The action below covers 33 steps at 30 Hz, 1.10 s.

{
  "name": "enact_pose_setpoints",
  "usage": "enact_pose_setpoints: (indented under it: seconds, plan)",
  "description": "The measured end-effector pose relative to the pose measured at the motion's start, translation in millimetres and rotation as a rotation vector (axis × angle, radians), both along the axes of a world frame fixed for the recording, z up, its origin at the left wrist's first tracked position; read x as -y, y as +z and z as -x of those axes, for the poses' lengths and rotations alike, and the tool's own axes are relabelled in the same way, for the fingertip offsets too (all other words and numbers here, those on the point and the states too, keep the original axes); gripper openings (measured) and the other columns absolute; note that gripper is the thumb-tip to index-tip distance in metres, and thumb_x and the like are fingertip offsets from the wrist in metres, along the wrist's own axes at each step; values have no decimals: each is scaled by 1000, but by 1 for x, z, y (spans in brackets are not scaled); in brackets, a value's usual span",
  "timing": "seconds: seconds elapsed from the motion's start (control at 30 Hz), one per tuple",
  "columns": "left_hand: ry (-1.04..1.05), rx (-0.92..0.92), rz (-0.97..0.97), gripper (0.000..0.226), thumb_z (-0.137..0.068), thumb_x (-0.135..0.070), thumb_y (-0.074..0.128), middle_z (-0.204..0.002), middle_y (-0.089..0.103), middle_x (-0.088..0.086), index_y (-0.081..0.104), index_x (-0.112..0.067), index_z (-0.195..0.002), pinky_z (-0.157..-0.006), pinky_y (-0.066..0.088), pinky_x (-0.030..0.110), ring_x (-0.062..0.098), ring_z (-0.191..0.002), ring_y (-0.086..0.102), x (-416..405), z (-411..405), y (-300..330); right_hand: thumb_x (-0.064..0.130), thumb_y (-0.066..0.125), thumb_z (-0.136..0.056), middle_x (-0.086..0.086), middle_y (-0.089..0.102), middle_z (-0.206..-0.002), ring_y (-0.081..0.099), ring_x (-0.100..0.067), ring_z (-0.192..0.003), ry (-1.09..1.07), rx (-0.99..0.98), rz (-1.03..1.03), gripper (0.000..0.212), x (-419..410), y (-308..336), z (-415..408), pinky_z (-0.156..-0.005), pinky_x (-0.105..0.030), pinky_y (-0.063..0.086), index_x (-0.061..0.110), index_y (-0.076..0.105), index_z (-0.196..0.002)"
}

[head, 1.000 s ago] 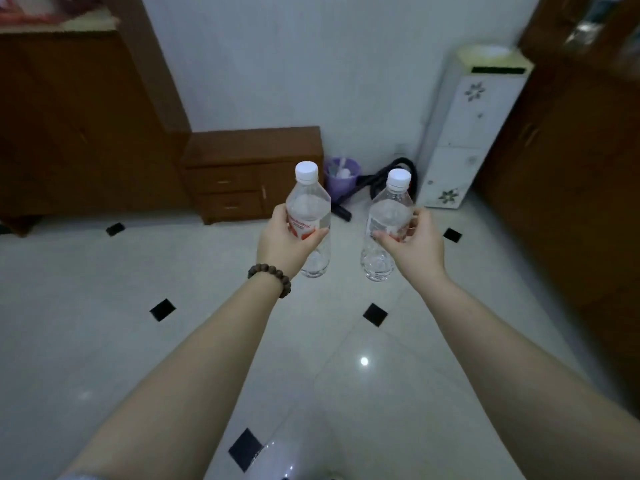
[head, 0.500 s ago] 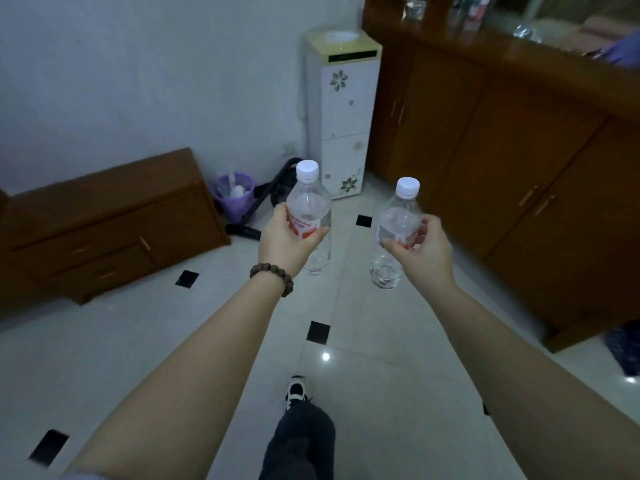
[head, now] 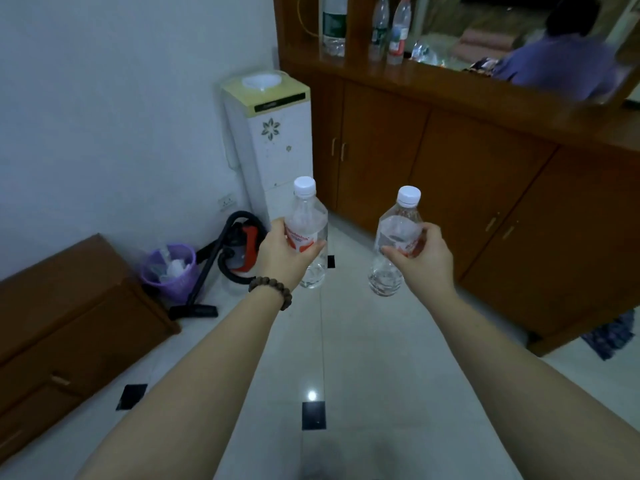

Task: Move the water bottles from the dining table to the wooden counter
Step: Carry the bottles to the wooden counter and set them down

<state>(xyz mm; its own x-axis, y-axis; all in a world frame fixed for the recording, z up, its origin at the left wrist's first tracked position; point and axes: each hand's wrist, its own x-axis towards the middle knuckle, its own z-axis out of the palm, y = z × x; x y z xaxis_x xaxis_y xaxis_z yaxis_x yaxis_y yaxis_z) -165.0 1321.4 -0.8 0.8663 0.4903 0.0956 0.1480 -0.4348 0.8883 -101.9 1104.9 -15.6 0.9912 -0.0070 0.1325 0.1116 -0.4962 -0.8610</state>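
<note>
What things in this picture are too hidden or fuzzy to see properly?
All in the head view:
- Red label on the clear plastic bottle in the left hand: the fingers cover part of it.
- Clear plastic bottle in the right hand: label mostly behind the hand.
- Bottles standing on the brown wooden counter: tops cut off by the picture's upper edge.
- Purple bin contents: too blurred.
</note>
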Motion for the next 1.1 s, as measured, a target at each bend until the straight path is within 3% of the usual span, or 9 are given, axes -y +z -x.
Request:
enact_pose_setpoints:
  seconds: [0.13, 0.27, 0.6, 1.1]
  plan:
    - [-48, 3, 9, 45, -75, -38, 77, -99, 55, -13, 46, -28, -106, -82, 48, 27, 10, -95, 55, -18, -56, 0, 32, 81, -71, -2, 59, -118, 57, -17, -103, -35, 8, 12, 66, -14, 2, -48, -84, -28, 47, 16, 46, -124]
    - [-70, 10, -15, 44, -75, -38, 78, -98, 54, -15, 46, -29, -105, -80, 47, 24, 8, -93, 55, -35, -118, -5, 33, 81, -71, -2, 59, -118, 58, -18, -104, -57, 9, 27, 66, -27, -1, -101, -84, -28, 48, 16, 46, -124]
    - [-140, 7, -55, 49, -77, -36, 76, -106, 56, -11, 49, -24, -116, -83, 45, 24, 8, -98, 53, -64, -322, -12, 34, 81, -71, -4, 61, -120, 60, -21, -109, -105, -16, 15, 66, -58, -17, -286, -93, -43, 52, 17, 47, -124]
    - [-157, 115, -88, 54, -78, -35, 75, -117, 59, -2, 49, -16, -121, -87, 48, 27, 12, -105, 55, -99, -584, 39, 35, 81, -71, 0, 61, -118, 59, -18, -108, -149, 71, 5, 66, -99, 49, -529, -90, -37, 52, 18, 48, -126]
